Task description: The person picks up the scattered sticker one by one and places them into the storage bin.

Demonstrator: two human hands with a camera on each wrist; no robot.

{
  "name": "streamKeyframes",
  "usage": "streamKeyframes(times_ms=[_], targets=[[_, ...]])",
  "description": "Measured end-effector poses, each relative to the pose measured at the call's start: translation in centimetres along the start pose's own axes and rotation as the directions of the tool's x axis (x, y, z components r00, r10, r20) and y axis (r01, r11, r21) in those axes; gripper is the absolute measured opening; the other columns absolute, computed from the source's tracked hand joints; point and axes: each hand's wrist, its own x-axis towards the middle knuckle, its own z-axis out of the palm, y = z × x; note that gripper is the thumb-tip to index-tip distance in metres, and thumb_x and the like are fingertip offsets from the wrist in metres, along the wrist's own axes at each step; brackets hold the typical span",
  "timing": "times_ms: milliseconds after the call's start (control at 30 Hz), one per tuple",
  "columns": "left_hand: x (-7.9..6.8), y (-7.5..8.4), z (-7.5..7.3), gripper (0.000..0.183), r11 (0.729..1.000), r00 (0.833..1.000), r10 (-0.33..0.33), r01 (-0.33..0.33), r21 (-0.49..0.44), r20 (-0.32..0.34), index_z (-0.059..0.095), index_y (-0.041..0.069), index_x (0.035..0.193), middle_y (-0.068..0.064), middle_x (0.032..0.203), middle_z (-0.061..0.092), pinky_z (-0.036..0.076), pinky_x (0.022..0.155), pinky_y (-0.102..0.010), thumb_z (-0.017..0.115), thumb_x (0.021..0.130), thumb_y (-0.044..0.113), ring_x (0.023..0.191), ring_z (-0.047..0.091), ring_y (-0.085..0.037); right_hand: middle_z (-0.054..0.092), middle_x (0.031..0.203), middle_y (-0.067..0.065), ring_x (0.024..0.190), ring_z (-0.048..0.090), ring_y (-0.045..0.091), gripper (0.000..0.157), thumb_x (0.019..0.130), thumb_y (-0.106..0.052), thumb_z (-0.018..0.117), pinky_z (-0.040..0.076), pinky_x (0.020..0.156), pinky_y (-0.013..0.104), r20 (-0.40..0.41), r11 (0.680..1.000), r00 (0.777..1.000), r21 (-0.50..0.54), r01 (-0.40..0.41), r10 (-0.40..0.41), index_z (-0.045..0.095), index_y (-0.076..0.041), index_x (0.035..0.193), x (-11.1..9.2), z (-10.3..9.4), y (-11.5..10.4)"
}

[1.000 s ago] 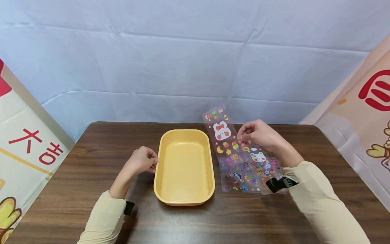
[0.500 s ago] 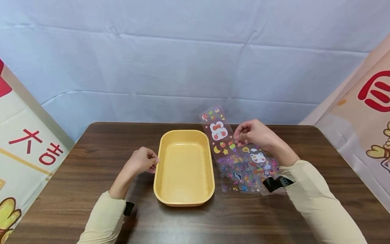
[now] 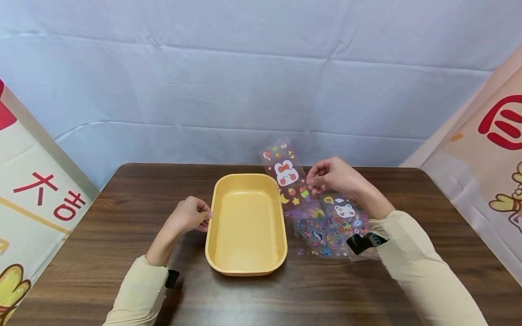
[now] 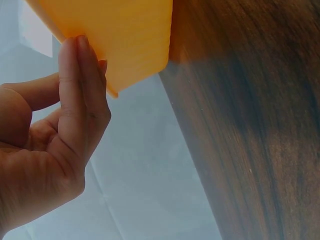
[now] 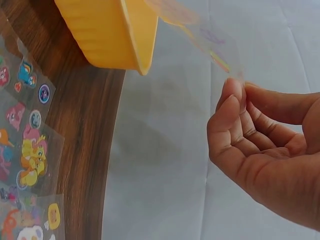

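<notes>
A yellow rectangular tray (image 3: pixel 244 267) with rounded corners stands on the table, with nothing in it. My left hand (image 3: pixel 189 215) pinches its left rim; in the left wrist view the long fingers (image 4: pixel 80 75) lie against the outer wall. To the tray's right, my right hand (image 3: pixel 336 174) holds a clear sticker sheet (image 3: pixel 285 173) by its edge between thumb and fingertips. The sheet, printed with a white bunny, fruit, a moon and a star, is raised and tilted, its lower left overlapping the tray's right rim in the head view. It appears nearly edge-on in the right wrist view (image 5: pixel 210 42).
More clear sticker sheets (image 3: pixel 322 237) lie overlapping on the dark wood table (image 3: pixel 261 303), right of the tray and below my right forearm. One carries a white bear (image 3: pixel 345 210). A pale cloth (image 3: pixel 244 90) hangs behind the table, with printed banners at both sides.
My right hand has moved left with the bunny sticker sheet, bringing it closer to the tray and over its right rim in view. The left hand and tray have stayed in place.
</notes>
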Motion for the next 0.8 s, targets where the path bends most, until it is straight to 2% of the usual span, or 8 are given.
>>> streamKeyframes(times_ms=[167, 400, 533, 800], targets=[[-0.1, 0.1, 0.0, 0.014, 1.0, 1.0, -0.004, 0.004, 0.001, -0.001, 0.061, -0.013, 0.091, -0.013, 0.071, 0.062, 0.057, 0.06, -0.035, 0.055, 0.09, 0.0, 0.058, 0.063, -0.018, 0.06, 0.072, 0.015, 0.063, 0.062, 0.023, 0.01, 0.088, 0.005, 0.054, 0.057, 0.062, 0.035, 0.014, 1.0, 1.0, 0.008, 0.011, -0.011, 0.057, 0.015, 0.09, 0.2, 0.5, -0.2], [-0.2, 0.1, 0.0, 0.015, 1.0, 1.0, -0.009, 0.009, 0.007, -0.005, 0.062, -0.012, 0.091, -0.013, 0.071, 0.062, 0.057, 0.061, -0.035, 0.056, 0.09, 0.001, 0.058, 0.063, -0.018, 0.061, 0.072, 0.015, 0.063, 0.062, 0.022, 0.009, 0.088, 0.005, 0.054, 0.057, 0.063, 0.033, 0.019, 1.0, 1.0, 0.014, -0.014, 0.014, 0.058, 0.014, 0.09, 0.6, 1.3, -0.4], [-0.2, 0.1, -0.1, 0.015, 1.0, 1.0, -0.009, 0.009, 0.009, -0.002, 0.062, -0.012, 0.091, -0.013, 0.072, 0.062, 0.057, 0.061, -0.035, 0.056, 0.09, 0.001, 0.058, 0.063, -0.018, 0.06, 0.072, 0.015, 0.065, 0.062, 0.026, 0.01, 0.088, 0.005, 0.055, 0.057, 0.063, 0.034, 0.034, 1.0, 0.999, 0.02, -0.002, 0.001, 0.058, 0.014, 0.09, 0.7, 1.5, -0.5], [-0.3, 0.2, -0.1, 0.015, 1.0, 1.0, -0.005, 0.005, 0.009, -0.003, 0.062, -0.012, 0.09, -0.013, 0.072, 0.062, 0.057, 0.061, -0.035, 0.056, 0.09, 0.001, 0.058, 0.063, -0.018, 0.061, 0.074, 0.015, 0.064, 0.062, 0.021, 0.009, 0.088, 0.005, 0.054, 0.057, 0.066, 0.036, 0.046, 1.0, 0.999, 0.017, -0.007, 0.007, 0.058, 0.013, 0.091, 0.9, 1.9, -0.9]])
